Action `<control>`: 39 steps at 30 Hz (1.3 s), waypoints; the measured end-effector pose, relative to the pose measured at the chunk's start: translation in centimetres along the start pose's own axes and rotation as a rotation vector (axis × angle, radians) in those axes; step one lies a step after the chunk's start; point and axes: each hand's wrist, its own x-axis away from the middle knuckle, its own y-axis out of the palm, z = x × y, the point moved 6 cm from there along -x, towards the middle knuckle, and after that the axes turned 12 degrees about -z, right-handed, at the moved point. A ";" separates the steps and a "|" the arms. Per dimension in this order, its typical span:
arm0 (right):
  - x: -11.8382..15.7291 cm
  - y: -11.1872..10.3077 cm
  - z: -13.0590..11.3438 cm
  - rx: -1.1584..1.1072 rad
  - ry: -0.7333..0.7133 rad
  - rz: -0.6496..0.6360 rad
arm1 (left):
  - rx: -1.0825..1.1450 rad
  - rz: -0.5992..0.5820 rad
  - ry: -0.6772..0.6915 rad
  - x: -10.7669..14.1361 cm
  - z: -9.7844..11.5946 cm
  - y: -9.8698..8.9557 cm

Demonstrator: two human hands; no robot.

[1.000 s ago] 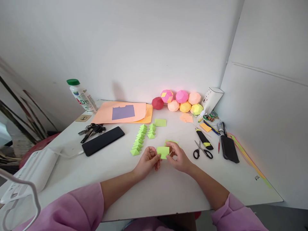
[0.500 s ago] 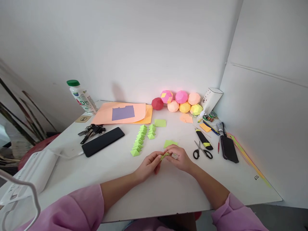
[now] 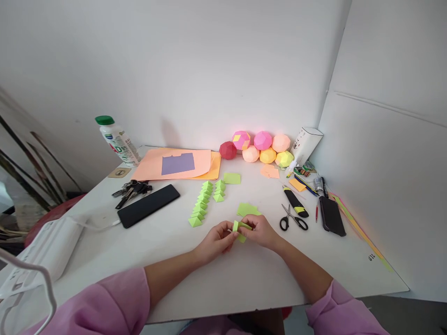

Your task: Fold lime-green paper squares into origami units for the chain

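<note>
A small piece of folded green paper (image 3: 236, 226) is between my hands near the middle of the table. My left hand (image 3: 215, 239) pinches its left side, and my right hand (image 3: 260, 231) grips the right side; the fingers hide part of it. Just behind my right hand lie loose green paper pieces (image 3: 247, 209). Two rows of folded green paper pyramids stand to the left: a longer row (image 3: 200, 204) and a shorter row (image 3: 219, 191). One flat green paper rectangle (image 3: 232, 178) lies behind them.
Scissors (image 3: 292, 217), a box cutter (image 3: 295, 202) and a phone (image 3: 331, 215) lie on the right. Several faceted paper balls (image 3: 262, 140) are stacked against the wall. Left are a black power bank (image 3: 149, 206), keys (image 3: 132, 191), a bottle (image 3: 118, 142) and peach paper sheets (image 3: 150, 166).
The green paper in my hands has been turned and now shows wider, bent faces. My right hand's fingers have shifted slightly on it; the things on the table stay put.
</note>
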 end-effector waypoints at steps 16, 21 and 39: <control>-0.3 0.0 0.8 -0.143 0.030 -0.210 | -0.174 0.161 0.318 0.5 1.0 -1.1; -0.4 -0.2 0.8 -0.085 -0.008 -0.151 | -0.281 0.055 0.407 0.5 1.5 -0.5; -0.2 -1.0 -0.7 -0.032 -0.189 -0.014 | -0.297 0.117 0.227 0.4 1.0 -0.6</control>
